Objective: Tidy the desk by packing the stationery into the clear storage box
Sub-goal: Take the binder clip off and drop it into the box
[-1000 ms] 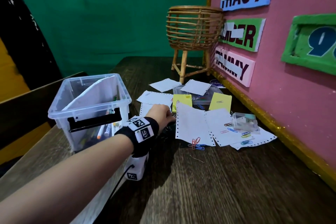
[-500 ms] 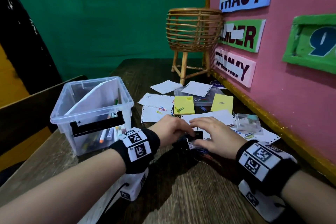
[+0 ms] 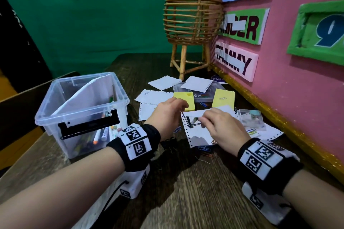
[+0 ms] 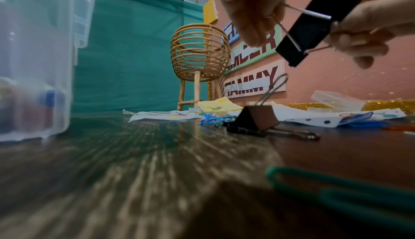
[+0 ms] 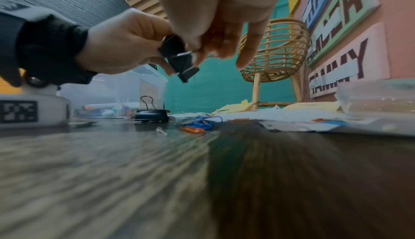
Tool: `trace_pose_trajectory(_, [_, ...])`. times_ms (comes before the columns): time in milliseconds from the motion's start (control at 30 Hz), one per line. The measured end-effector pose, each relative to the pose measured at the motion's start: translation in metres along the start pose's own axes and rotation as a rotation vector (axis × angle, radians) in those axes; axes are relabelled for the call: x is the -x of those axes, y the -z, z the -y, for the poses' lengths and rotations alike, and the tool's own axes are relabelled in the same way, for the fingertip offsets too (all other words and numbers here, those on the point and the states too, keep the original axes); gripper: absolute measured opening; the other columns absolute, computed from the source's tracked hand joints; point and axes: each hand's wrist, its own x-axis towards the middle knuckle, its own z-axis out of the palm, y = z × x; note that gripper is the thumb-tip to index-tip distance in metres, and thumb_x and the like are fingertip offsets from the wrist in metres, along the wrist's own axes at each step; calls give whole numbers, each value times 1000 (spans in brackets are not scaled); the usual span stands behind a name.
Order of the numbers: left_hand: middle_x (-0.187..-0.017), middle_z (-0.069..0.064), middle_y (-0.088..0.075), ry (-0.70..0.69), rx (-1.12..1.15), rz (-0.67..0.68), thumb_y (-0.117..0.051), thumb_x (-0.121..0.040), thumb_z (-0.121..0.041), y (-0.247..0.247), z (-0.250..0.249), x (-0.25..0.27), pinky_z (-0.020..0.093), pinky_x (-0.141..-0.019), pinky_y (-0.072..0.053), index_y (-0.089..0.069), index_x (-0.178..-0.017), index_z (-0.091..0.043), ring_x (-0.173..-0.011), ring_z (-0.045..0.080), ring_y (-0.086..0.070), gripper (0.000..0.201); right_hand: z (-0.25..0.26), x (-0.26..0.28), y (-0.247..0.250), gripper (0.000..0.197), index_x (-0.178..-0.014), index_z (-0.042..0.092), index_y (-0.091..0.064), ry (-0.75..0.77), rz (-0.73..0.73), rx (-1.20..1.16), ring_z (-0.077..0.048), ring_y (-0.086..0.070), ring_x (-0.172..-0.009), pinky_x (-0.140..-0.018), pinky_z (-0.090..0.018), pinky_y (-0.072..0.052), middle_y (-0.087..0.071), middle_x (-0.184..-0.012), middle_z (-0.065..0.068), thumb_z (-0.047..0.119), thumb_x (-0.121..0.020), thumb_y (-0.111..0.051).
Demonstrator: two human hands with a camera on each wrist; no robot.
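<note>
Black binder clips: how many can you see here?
2. One black metal binder clip is held up between the left hand and right hand. Another black binder clip lies on the wooden desk below them. More may hide under the papers.

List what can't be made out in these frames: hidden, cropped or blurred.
- Clear storage box, head view: contents at the bottom are smeared by the translucent wall; only marker tips can be read.
- Binder clip, left wrist view: its top corner is cut off by the upper frame edge.
- Second binder clip on the desk: hidden in the head view behind the left hand.
- Right hand, head view: its fingertips are blurred.
</note>
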Motion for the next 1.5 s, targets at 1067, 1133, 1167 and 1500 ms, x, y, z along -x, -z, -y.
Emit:
trace_pose_trajectory(1067, [-130,8,-45,-207,25,175,-57,-60,11,-7,-5,5,31,-94,-48,-45,-129,-16,-120,23,-49,76,18,8,1,41,-69,18,-42,-37,-29,-53,-22,-48,-71,-62,-32,-35,-50,-69,3,56,-79,-54])
trace_pose_trajectory(1133, [-136,5,-44,-249,8,257,-60,-57,10,-7,-6,5,33,-92,-49,-45,-130,-22,-123,22,-48,81,20,9,-1,41,-58,21,-39,6,25,-25,-20,-48,-68,-58,-31,-35,-47,-61,6,53,-74,-60])
trace_pose_trajectory(1167, [-136,5,-47,-248,2,312,-61,-59,10,-7,-8,5,32,-92,-49,-47,-131,-20,-122,22,-50,79,20,10,-1,40,-56,22,-39,15,52,-39,-19,-49,-68,-57,-30,-36,-47,-59,7,50,-71,-63])
trace_pose_trajectory(1500, [-134,10,-49,-194,82,370,-57,-70,10,-3,-14,12,18,-94,-41,-33,-143,-12,-119,23,-52,80,10,4,-7,19,-83,18,-47,50,76,-157,-11,-43,-77,-60,-14,-31,-43,-77,10,28,-76,-61])
